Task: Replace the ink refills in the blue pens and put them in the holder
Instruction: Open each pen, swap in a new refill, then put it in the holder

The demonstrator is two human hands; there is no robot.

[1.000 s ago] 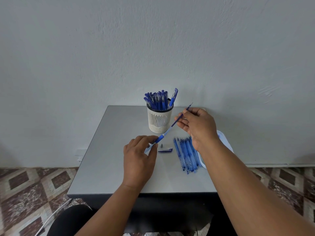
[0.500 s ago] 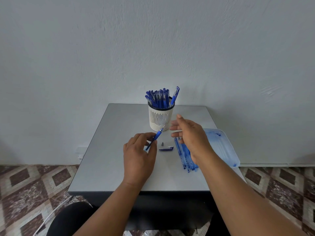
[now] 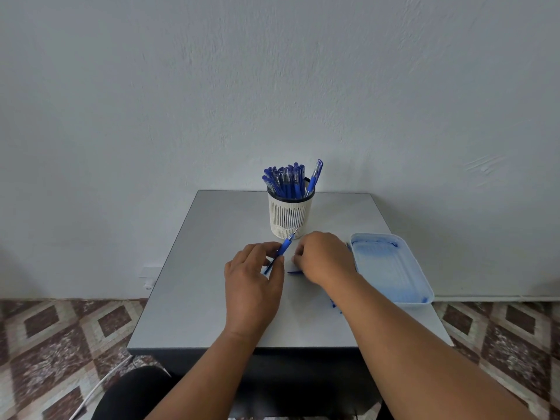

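Just in front of the holder point(image 3: 290, 218), the left hand point(image 3: 253, 280) pinches a blue pen point(image 3: 280, 253), tip angled up for reassembly; the right hand point(image 3: 322, 257) beside it reaches down to the desk point(image 3: 212, 286), fingers curled, apparently for a small part; its grip cannot be told.

A blue pen point(image 3: 282, 249) with a clear barrel is pinched in the left hand point(image 3: 254, 283), tilted, its fine tip pointing up toward the holder point(image 3: 290, 216). The holder is a white slotted cup with a dark rim, upright near the table's far edge, packed with capped blue pens point(image 3: 286, 183). A small blue piece, perhaps a cap point(image 3: 293, 272), lies partly under the right hand point(image 3: 322, 258).
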